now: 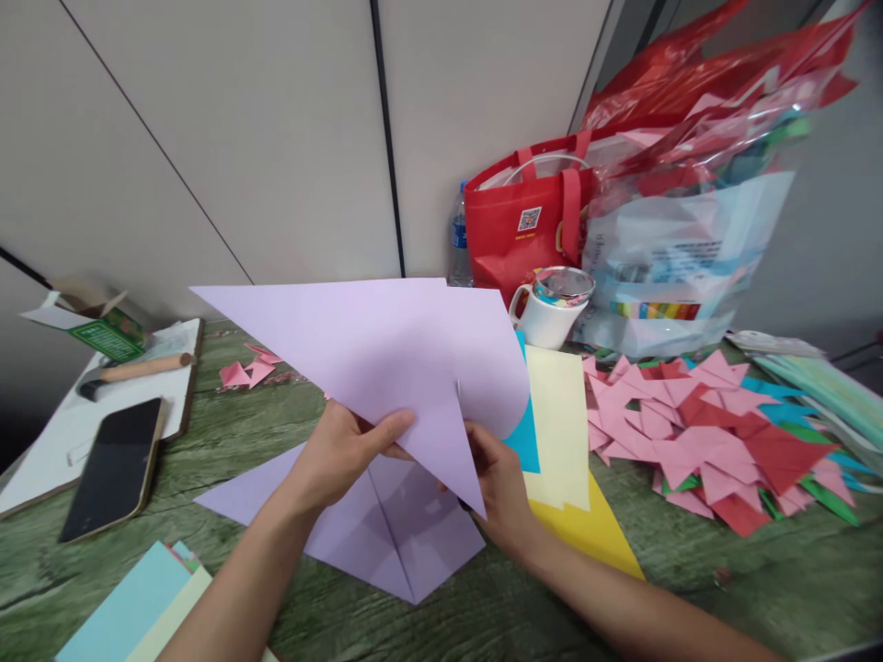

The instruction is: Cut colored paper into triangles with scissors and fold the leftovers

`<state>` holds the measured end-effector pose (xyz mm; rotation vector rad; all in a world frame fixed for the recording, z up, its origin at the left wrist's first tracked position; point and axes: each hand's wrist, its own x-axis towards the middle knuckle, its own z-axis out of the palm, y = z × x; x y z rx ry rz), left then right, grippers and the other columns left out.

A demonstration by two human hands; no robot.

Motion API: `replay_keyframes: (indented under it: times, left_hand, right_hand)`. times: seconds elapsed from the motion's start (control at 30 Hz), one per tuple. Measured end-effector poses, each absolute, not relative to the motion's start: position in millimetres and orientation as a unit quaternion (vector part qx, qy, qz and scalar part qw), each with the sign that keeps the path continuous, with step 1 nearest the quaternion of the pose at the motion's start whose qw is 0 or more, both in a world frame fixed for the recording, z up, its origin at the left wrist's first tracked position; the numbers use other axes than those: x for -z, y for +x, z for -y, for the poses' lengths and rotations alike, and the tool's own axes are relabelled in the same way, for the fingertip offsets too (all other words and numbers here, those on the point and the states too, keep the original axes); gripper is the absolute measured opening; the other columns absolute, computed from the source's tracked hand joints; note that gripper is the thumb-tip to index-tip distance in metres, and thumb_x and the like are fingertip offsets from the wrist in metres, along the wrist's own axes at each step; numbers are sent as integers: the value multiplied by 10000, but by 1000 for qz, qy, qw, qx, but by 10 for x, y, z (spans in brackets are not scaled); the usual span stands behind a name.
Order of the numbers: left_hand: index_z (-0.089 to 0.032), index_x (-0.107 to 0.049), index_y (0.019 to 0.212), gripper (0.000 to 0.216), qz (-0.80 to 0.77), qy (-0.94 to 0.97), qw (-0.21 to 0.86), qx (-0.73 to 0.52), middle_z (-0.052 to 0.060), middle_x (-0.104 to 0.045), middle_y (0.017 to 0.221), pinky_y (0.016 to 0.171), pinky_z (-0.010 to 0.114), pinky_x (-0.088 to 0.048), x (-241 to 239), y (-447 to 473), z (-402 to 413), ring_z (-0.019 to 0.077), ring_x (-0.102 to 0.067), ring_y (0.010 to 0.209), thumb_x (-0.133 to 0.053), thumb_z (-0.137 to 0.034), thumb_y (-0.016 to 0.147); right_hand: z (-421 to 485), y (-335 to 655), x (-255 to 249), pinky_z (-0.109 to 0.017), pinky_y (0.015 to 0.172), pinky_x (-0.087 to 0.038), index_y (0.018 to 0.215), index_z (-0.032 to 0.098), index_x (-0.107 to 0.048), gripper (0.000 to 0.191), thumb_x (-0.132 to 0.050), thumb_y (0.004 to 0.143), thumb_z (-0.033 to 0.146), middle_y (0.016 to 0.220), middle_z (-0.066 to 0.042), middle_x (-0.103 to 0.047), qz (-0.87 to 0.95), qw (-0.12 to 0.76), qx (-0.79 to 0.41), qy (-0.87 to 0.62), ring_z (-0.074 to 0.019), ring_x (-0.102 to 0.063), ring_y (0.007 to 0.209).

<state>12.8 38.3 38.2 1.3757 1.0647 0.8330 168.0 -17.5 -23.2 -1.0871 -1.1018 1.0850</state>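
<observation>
My left hand [359, 450] grips the lower edge of a folded sheet of purple paper [386, 340], thumb on top. The sheet is held up above the table and tapers to a point at the left. At its right side a slit separates a curved flap. My right hand [500, 483] is closed behind the paper around a pair of scissors [457, 387]; only a thin metal tip in the slit and a dark bit near my fingers show. Below lies another purple sheet [393, 524], creased down its middle.
Pale yellow sheets [557, 423] and a yellow sheet [593, 529] lie at the right. Beyond are pink and red paper cutouts [690, 432], a mug [552, 317] and bags [524, 221]. A phone [114, 469], a hammer [138, 370] and light blue paper [128, 598] are at the left.
</observation>
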Motion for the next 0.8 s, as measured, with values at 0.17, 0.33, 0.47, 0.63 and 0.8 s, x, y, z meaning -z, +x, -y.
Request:
replay_keyframes:
  times: [0.17,0.33,0.47,0.63,0.8]
  left_hand:
    - [-143,-612,841,247,-455,585,572,-351,70,-724,746,534,296,-601,-411,165,-360,214,-694,627,-718,-309,691]
    - [-150,-594,898,315,-464,577,577,-346,65,-715,770,538,311,-603,-429,198,-335,229,-694,665,-724,-328,674]
    - [-151,-591,886,314,-459,582,574,-349,72,-711,766,521,301,-601,-428,202,-336,229,-693,654,-728,-329,668]
    - [-144,-587,883,304,-456,581,575,-353,74,-712,782,507,279,-596,-415,196,-347,218,-691,646,-726,-315,673]
    - [-151,-583,903,315,-457,579,579,-348,54,-702,760,503,260,-592,-412,188,-347,204,-688,642,-728,-314,676]
  right_hand:
    - [161,1646,248,-291,607,-515,860,206,-597,261,-718,650,302,751,-22,-701,442,606,-470,-466,-195,-637,697]
    - [146,1663,273,-326,661,-534,865,215,-584,251,-703,673,324,787,-24,-704,453,604,-464,-464,-212,-657,756]
    - [145,1664,277,-330,650,-535,847,214,-577,231,-693,684,329,769,-22,-702,452,606,-455,-471,-210,-657,743]
    - [147,1661,260,-317,635,-533,821,210,-563,199,-683,693,304,753,-19,-696,456,605,-450,-473,-205,-656,739]
    - [140,1665,276,-312,624,-533,834,210,-555,246,-716,653,256,769,-21,-697,451,602,-470,-461,-206,-658,733]
